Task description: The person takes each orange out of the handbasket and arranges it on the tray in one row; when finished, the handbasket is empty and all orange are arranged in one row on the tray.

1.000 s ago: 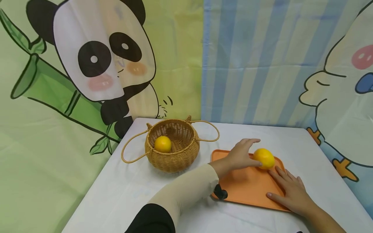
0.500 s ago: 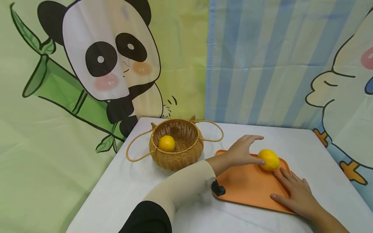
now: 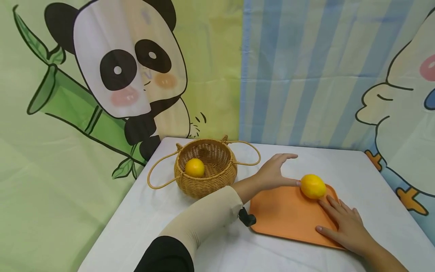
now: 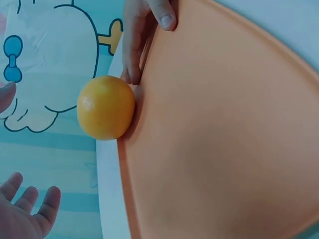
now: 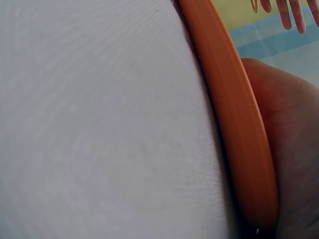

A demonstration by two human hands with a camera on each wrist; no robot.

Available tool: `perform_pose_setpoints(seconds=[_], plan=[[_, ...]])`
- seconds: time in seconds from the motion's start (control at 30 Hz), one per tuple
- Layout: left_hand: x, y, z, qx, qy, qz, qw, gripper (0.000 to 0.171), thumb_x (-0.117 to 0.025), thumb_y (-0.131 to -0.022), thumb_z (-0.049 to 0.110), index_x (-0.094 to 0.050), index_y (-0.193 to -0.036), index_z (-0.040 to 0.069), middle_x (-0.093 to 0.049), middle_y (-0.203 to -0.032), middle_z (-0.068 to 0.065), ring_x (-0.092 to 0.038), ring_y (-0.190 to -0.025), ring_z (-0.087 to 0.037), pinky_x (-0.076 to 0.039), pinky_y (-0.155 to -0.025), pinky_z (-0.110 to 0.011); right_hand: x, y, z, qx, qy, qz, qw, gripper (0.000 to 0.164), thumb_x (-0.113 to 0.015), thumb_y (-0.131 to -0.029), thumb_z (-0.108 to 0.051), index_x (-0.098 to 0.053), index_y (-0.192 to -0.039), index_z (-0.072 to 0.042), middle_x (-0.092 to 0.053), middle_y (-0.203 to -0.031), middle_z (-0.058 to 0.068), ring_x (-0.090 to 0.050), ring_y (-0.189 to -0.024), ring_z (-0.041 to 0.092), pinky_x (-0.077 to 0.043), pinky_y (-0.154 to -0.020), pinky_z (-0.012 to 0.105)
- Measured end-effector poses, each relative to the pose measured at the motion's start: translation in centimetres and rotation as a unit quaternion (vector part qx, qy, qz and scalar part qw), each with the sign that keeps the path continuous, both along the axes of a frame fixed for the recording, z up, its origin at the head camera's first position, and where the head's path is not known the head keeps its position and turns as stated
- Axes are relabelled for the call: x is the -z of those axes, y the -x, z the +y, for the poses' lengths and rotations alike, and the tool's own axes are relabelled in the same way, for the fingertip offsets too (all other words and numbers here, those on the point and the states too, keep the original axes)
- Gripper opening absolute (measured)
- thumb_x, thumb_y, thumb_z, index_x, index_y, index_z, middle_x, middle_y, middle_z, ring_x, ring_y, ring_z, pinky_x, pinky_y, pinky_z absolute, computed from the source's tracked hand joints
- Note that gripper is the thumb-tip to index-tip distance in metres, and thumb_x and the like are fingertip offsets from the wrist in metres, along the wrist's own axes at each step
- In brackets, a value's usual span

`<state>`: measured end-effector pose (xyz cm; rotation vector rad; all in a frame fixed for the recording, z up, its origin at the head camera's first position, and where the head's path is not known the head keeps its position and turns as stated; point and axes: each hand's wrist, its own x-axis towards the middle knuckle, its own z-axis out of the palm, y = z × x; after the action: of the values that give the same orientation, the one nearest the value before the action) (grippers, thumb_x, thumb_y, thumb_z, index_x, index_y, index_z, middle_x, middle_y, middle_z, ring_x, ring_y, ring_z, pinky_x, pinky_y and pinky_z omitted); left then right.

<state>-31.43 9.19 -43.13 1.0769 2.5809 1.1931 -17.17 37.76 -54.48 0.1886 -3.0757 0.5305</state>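
A: Start with the big things. What carries it all?

B: A worktop (image 3: 190,241) under a white, slightly creased cloth. An orange tray (image 3: 285,219) lies flat toward its near right edge: smooth, matt plastic, rounded corners, a low raised rim. A round wicker basket (image 3: 205,181) with thin looped handles stands near the far left corner, with one orange fruit (image 3: 194,167) inside.

A: And the hands?

B: The right hand (image 3: 346,228) lies flat on the tray's right rim, fingers straight and spread, one fingertip touching the second fruit. It pins the tray and grips nothing. The left hand (image 3: 273,174) hovers at the tray's far left corner, fingers extended and apart, its thumb reaching to just beside the fruit and closed on nothing.

A: Where is that fruit?

B: The lemon-like fruit (image 3: 313,186) sits at the tray's far right corner, against the rim. It is oval, glossy and finely dimpled, so I judge it rolls easily.

A: Which step is this?

B: I'd say the reach before a pick-up. The next move calls for the left fingers to curl round the fruit from its left side while the tray stays pinned.
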Motion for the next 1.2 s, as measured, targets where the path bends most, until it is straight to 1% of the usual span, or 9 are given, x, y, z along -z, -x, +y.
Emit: perform_pose_setpoints(seconds=[0.17, 0.37, 0.47, 0.7, 0.83, 0.9, 1.0, 1.07, 1.2], plan=[[-1.0, 0.0, -0.7, -0.01, -0.019, -0.036, 0.9991, 0.087, -0.092, -0.083, 0.049, -0.049, -0.158, 0.039, -0.044, -0.16, 0.011, -0.047, -0.144, -0.011, -0.046, -0.113, -0.036, -0.2, -0.1, -0.2, 0.003, -0.002, -0.005, 1.0, 0.1, -0.073, -0.091, -0.067, -0.04, -0.165, -0.008, -0.028, -0.166, 0.037, -0.022, -0.143, 0.07, -0.006, -0.103, 0.093], [-2.1, 0.1, -1.5, -0.013, -0.026, -0.059, 0.9978, 0.087, -0.092, -0.083, 0.049, -0.049, -0.158, 0.04, -0.044, -0.161, 0.011, -0.048, -0.144, -0.012, -0.048, -0.11, -0.038, -0.4, -0.1, -0.2, 0.002, -0.001, -0.008, 1.0, 0.1, -0.072, -0.091, -0.068, -0.039, -0.165, -0.008, -0.027, -0.166, 0.036, -0.021, -0.144, 0.07, -0.005, -0.103, 0.093], [-2.4, 0.3, -2.1, -0.009, -0.031, -0.064, 0.9974, 0.086, -0.092, -0.083, 0.048, -0.049, -0.158, 0.041, -0.045, -0.16, 0.011, -0.048, -0.144, -0.013, -0.049, -0.11, -0.038, -0.3, -0.1, -0.1, 0.001, 0.001, -0.007, 1.0, 0.101, -0.071, -0.091, -0.068, -0.039, -0.165, -0.008, -0.026, -0.167, 0.036, -0.021, -0.144, 0.07, -0.004, -0.103, 0.093], [-3.4, 0.8, -3.6, 0.001, -0.034, -0.075, 0.9966, 0.085, -0.093, -0.084, 0.043, -0.05, -0.158, 0.035, -0.049, -0.157, 0.014, -0.05, -0.143, -0.011, -0.047, -0.112, -0.037, -0.3, 0.0, 0.0, 0.002, -0.007, -0.007, 1.0, 0.1, -0.072, -0.091, -0.067, -0.041, -0.164, -0.007, -0.027, -0.166, 0.037, -0.021, -0.144, 0.07, -0.007, -0.102, 0.093], [-4.0, 0.9, -4.3, 0.007, -0.031, -0.08, 0.9963, 0.084, -0.093, -0.084, 0.04, -0.052, -0.157, 0.033, -0.05, -0.156, 0.013, -0.05, -0.143, -0.015, -0.052, -0.105, -0.035, -0.3, 0.0, 0.1, 0.001, -0.008, -0.007, 1.0, 0.1, -0.073, -0.091, -0.067, -0.041, -0.164, -0.006, -0.027, -0.166, 0.037, -0.021, -0.144, 0.069, -0.007, -0.102, 0.093], [-4.2, 1.0, -4.6, 0.011, -0.031, -0.08, 0.9963, 0.084, -0.093, -0.084, 0.039, -0.052, -0.157, 0.031, -0.05, -0.157, 0.011, -0.049, -0.144, -0.018, -0.052, -0.105, -0.035, -0.4, 0.0, 0.1, -0.001, -0.008, -0.005, 1.0, 0.1, -0.073, -0.091, -0.067, -0.041, -0.164, -0.007, -0.028, -0.166, 0.037, -0.022, -0.144, 0.069, -0.007, -0.102, 0.093], [-4.5, 1.1, -5.2, 0.013, -0.036, -0.082, 0.9959, 0.084, -0.094, -0.084, 0.038, -0.053, -0.157, 0.03, -0.051, -0.157, 0.011, -0.049, -0.145, -0.018, -0.05, -0.108, -0.036, -0.4, 0.0, 0.1, -0.001, -0.006, -0.005, 1.0, 0.1, -0.073, -0.091, -0.067, -0.04, -0.164, -0.007, -0.027, -0.166, 0.036, -0.021, -0.144, 0.069, -0.007, -0.102, 0.093], [-4.6, 1.3, -5.5, 0.014, -0.033, -0.076, 0.9965, 0.084, -0.093, -0.085, 0.038, -0.052, -0.158, 0.03, -0.051, -0.157, 0.012, -0.049, -0.144, -0.016, -0.046, -0.113, -0.036, -0.3, 0.0, 0.1, -0.002, -0.005, -0.005, 1.0, 0.1, -0.073, -0.091, -0.067, -0.041, -0.164, -0.007, -0.027, -0.166, 0.036, -0.021, -0.144, 0.069, -0.007, -0.102, 0.093], [-5.0, 1.5, -6.1, 0.018, -0.033, -0.072, 0.9967, 0.085, -0.093, -0.085, 0.038, -0.052, -0.158, 0.027, -0.052, -0.158, 0.011, -0.05, -0.142, -0.013, -0.045, -0.113, -0.035, -0.3, 0.1, 0.1, -0.004, -0.005, -0.006, 1.0, 0.1, -0.073, -0.091, -0.066, -0.041, -0.164, -0.007, -0.027, -0.166, 0.036, -0.021, -0.144, 0.069, -0.007, -0.102, 0.092]])
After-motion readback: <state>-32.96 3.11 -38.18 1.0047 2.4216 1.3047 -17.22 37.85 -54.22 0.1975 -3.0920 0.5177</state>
